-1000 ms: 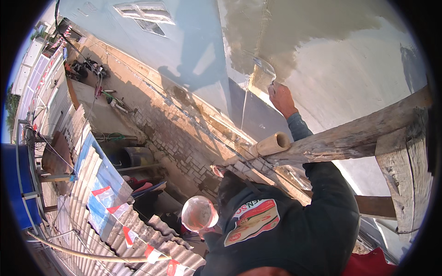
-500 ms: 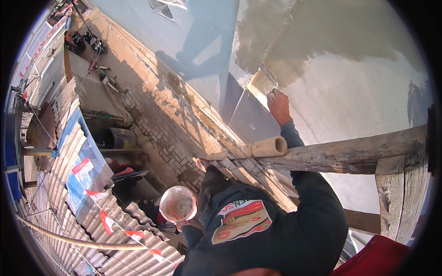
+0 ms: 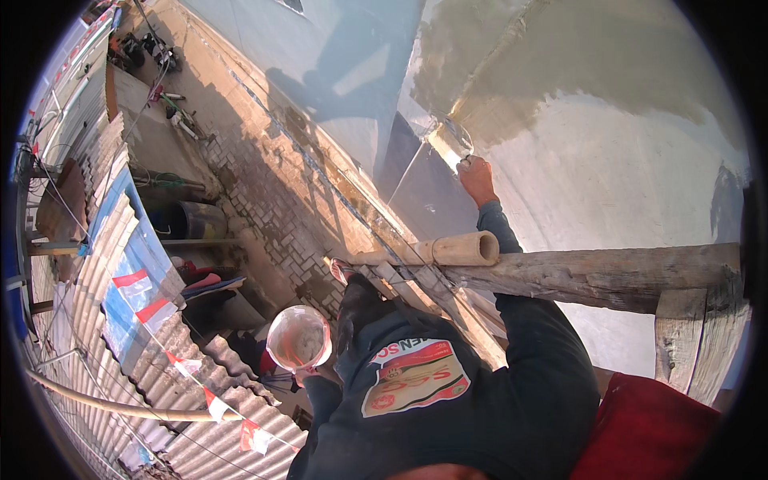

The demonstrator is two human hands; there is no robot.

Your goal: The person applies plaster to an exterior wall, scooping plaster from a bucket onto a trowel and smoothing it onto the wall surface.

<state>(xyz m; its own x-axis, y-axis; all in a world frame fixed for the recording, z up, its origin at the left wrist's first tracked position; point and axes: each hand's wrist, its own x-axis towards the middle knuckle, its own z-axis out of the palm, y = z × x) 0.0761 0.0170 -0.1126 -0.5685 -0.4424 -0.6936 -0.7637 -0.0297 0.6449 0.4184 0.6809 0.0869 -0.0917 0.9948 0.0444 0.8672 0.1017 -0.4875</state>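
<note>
At the wall, my right hand (image 3: 478, 178) is closed round the handle of what looks like a paint roller (image 3: 445, 144), a cream head with a thin wire beside it. The head lies against the painted wall (image 3: 592, 168), near the corner where a grey-green coat meets paler areas. Low on the left, my left hand (image 3: 308, 374) grips the near side of a pale bucket (image 3: 299, 339) with whitish residue inside. Most of its fingers are hidden by the bucket and sleeve.
A bamboo pole (image 3: 456, 250) and a thick wooden beam (image 3: 592, 276) cross between my body and the wall. Far below runs a paved alley (image 3: 272, 216). Corrugated roofing (image 3: 128, 320) with red-and-white flags (image 3: 152, 308) borders it. Red cloth (image 3: 648, 428) hangs at lower right.
My right hand and the roller have shifted slightly left along the wall. The bucket sits a little higher and further left in view, as the whole view has tilted.
</note>
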